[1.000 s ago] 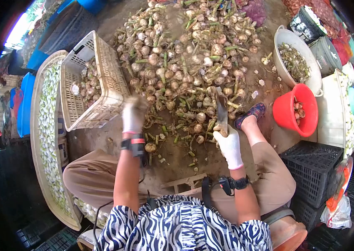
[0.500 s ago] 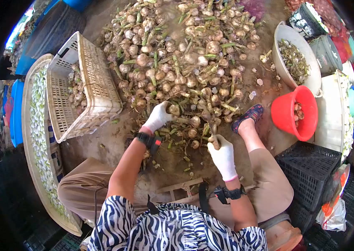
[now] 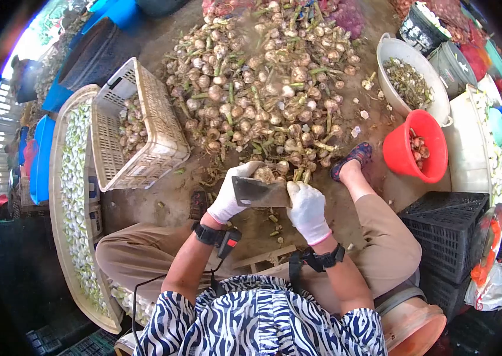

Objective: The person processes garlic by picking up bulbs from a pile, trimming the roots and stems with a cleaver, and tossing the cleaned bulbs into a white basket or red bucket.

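Observation:
My left hand [image 3: 231, 194], in a white glove, is closed around a garlic bulb [image 3: 264, 174] in front of my body. A wide dark metal blade [image 3: 258, 193] lies across the near side of the bulb. The blade's right end meets my right hand [image 3: 308, 212], also gloved, whose fingers are closed on the knife; its handle is hidden in the grip. Green stalks show just above my right fingers. Beyond both hands spreads a large heap of garlic bulbs with stems [image 3: 251, 101] on the floor.
At the left stand a white basket [image 3: 168, 139] holding bulbs and a long tub [image 3: 56, 196] of white-green pieces. To the right are a red bucket [image 3: 396, 148], a metal basin [image 3: 384, 77] with scraps and black crates [image 3: 440, 231]. My feet flank the heap's near edge.
Both hands have come closer together, and the bulb in my left hand now meets the blade. The blade has turned broadside across the view. The whole view has shifted slightly.

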A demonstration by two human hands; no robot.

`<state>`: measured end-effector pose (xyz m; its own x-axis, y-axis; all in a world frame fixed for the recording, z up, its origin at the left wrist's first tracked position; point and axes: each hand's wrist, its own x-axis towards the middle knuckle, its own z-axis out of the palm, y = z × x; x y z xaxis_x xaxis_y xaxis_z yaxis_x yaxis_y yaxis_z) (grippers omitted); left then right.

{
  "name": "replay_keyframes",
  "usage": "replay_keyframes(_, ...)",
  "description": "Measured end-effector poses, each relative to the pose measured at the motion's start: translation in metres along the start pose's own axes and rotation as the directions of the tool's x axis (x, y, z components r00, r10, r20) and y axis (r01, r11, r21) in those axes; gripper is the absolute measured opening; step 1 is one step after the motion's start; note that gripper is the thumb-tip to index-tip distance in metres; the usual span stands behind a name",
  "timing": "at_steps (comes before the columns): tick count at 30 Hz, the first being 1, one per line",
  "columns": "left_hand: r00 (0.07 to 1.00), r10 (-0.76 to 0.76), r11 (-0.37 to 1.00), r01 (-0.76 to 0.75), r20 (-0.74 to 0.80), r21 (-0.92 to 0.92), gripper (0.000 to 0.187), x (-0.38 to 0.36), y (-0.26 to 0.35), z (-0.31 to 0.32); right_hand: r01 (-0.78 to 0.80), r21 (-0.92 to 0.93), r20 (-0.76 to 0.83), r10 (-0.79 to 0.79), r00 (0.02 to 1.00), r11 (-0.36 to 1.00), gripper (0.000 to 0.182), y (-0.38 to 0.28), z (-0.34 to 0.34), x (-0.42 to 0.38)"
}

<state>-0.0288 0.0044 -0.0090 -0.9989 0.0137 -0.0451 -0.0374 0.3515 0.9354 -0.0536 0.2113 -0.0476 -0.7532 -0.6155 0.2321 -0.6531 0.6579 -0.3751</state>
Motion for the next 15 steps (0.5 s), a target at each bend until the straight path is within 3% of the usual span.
replay_keyframes(2, 1.0, -0.006, 1.0, 0.006, 0.003, 0.012, 0.051, -0.01, 0.003, -0.002, 0.051, 0.058, -0.097, -0.046, 0.994, 0.997, 0.028, -0.001, 0.001, -0.002)
replay_keyframes(3, 0.998, -0.032, 0.991, 0.026, -0.046, -0.132, 0.053, -0.017, 0.0, 0.001, 0.054, 0.066, -0.1, -0.047, 0.994, 0.996, 0.028, 0.002, 0.003, -0.002)
replay_keyframes(4, 0.998, -0.033, 0.992, 0.027, -0.047, -0.126, 0.053, -0.021, 0.009, -0.002, -0.065, 0.01, -0.01, 0.065, 0.998, 0.998, 0.029, 0.009, 0.006, -0.002)
replay_keyframes(6, 1.0, -0.021, 0.968, 0.022, -0.007, 0.25, 0.049, -0.031, 0.029, -0.01, -0.321, -0.09, 0.089, 0.329, 0.94, 0.943, 0.024, 0.046, 0.017, -0.003)
replay_keyframes(8, 0.999, 0.018, 0.959, -0.003, -0.049, 0.283, 0.052, -0.035, 0.025, -0.014, -0.385, 0.002, -0.079, 0.384, 0.92, 0.923, 0.016, 0.052, 0.001, 0.007)
replay_keyframes(10, 0.99, -0.092, 0.985, 0.106, -0.11, 0.133, 0.055, -0.033, 0.013, -0.016, -0.352, 0.292, -0.111, 0.397, 0.911, 0.889, 0.01, 0.034, -0.007, 0.011)
replay_keyframes(11, 0.988, -0.079, 0.996, 0.072, -0.135, -0.059, 0.057, -0.029, 0.007, -0.013, -0.337, 0.38, -0.07, 0.39, 0.918, 0.861, 0.009, 0.024, -0.011, 0.014)
replay_keyframes(12, 0.989, -0.074, 0.996, 0.066, -0.13, -0.061, 0.057, -0.029, 0.001, -0.011, -0.33, 0.463, -0.024, 0.384, 0.923, 0.823, 0.009, 0.015, -0.015, 0.013)
replay_keyframes(13, 0.976, -0.19, 0.912, 0.134, -0.111, -0.388, 0.058, -0.029, 0.002, -0.009, -0.343, 0.581, 0.034, 0.399, 0.916, 0.738, 0.01, 0.007, -0.018, 0.01)
replay_keyframes(14, 0.955, -0.292, 0.719, 0.182, -0.054, -0.671, 0.059, -0.028, 0.003, -0.007, -0.344, 0.577, 0.057, 0.383, 0.922, 0.741, 0.011, 0.003, -0.017, 0.006)
replay_keyframes(15, 0.945, -0.325, 0.639, 0.19, -0.038, -0.745, 0.059, -0.028, -0.005, -0.003, -0.363, 0.626, 0.104, 0.387, 0.916, 0.69, 0.011, 0.0, -0.016, 0.003)
